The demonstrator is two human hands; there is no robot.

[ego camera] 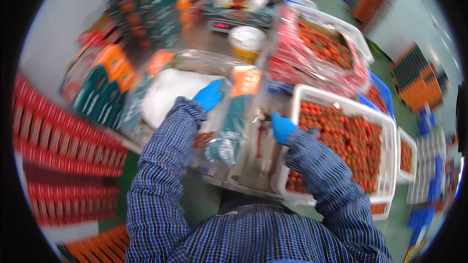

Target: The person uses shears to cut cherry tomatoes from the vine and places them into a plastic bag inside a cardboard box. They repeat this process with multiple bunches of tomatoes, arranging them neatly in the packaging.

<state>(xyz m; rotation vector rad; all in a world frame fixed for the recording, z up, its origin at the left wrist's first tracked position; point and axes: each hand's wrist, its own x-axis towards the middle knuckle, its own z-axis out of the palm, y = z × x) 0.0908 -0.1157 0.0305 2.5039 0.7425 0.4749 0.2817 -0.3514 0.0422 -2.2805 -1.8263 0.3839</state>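
Observation:
My left hand (pixel 210 95), in a blue glove, lies extended over a white sheet (pixel 172 93) that covers much of a carton lined with clear plastic. The carton's teal and orange side (pixel 237 113) shows to the right of that hand, and a few red tomatoes (pixel 202 139) show below the sheet. Over the metal table, my right hand (pixel 283 128), also gloved in blue, is beside the left wall of a white crate (pixel 388 146) of cherry tomatoes (pixel 343 138). Its fingers are blurred and partly hidden. A thin red-handled tool (pixel 260 140) lies just left of it.
Beyond the carton stands a white-lidded tub (pixel 247 40), near a scale with a lit display (pixel 222 25). Another person's white-gloved hands (pixel 256 3) work there. A pink-lined crate (pixel 289 49) of tomatoes is at the back right. Stacked red cartons (pixel 69 142) line the left.

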